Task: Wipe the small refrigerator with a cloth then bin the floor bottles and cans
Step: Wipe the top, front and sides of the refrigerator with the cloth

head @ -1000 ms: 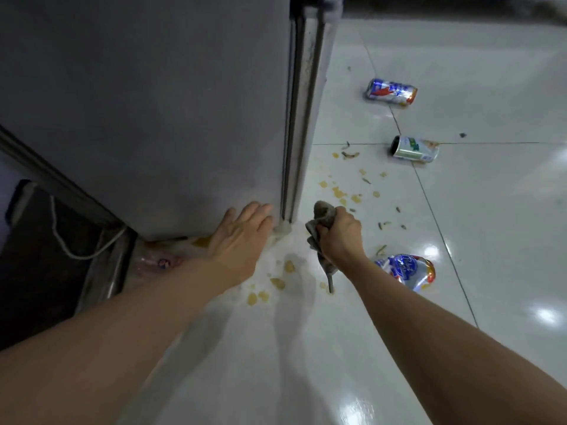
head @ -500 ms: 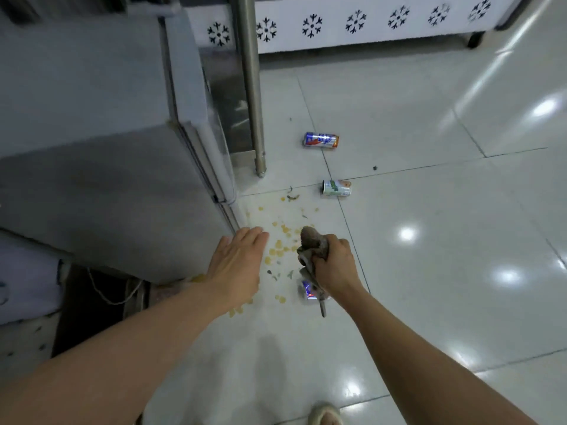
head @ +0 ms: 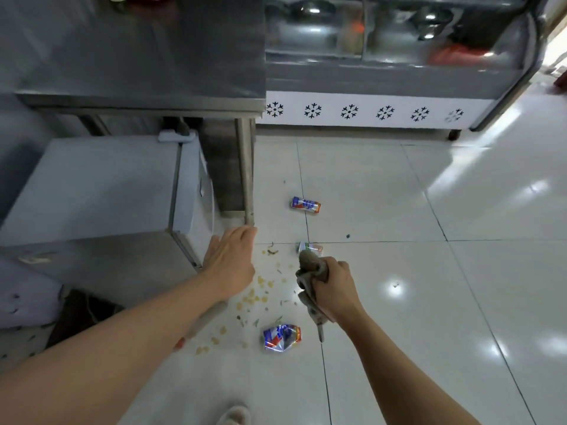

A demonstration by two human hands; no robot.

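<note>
Item: small pale-grey refrigerator (head: 92,191), grey rag, three floor cans; wiping stage, cans unbinned.

Your right hand (head: 333,289) grips the bunched grey cloth (head: 310,280), fingers curled round it, a tail hanging below. Your left hand (head: 231,259) is flat, fingers straight and together, at the refrigerator's near right corner; whether it touches is unclear. The refrigerator lies left of the cloth, so your right hand must cross leftward. The crushed blue-red can (head: 282,336) lies nearest, near-left of your right hand. The green-white can (head: 310,248) lies just beyond the cloth, and the blue-orange can (head: 305,205) farther off; both have long axes left-right. Glossy white tiled floor (head: 429,286) with yellow crumbs; steel table (head: 138,50) and a glass-fronted display chiller (head: 383,111) stand far.
</note>
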